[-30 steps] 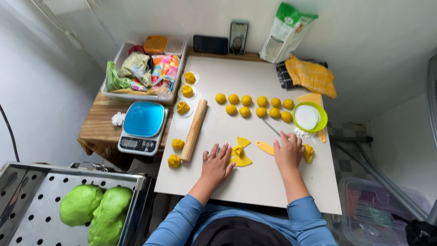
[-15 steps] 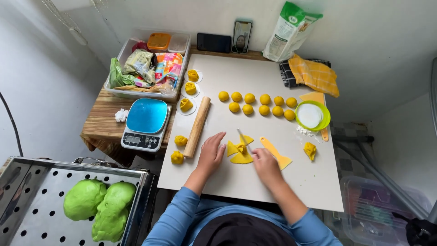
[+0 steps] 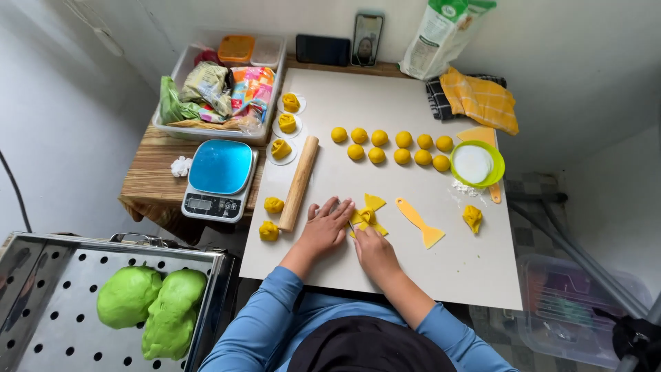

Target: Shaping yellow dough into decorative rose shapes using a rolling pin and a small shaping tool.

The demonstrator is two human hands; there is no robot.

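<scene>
bowl (image 3: 457, 180): green, holds white flour
tub (image 3: 180, 67): packets, greens
tray (image 3: 41, 289): two green dough lumps (image 3: 151, 306)
change: our right hand (image 3: 374, 249) left the scraper (image 3: 420, 222), now pinches the yellow dough (image 3: 365, 213); left hand (image 3: 326, 227) flat, fingers spread

White-green flour bag (image 3: 441, 34) far right; lit phone (image 3: 367, 38) upright beside it; colourful packets (image 3: 251, 89) in tray.

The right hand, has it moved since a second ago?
Yes. The right hand moved left, away from the green bowl, to the folded yellow dough beside the rolling pin.
</scene>
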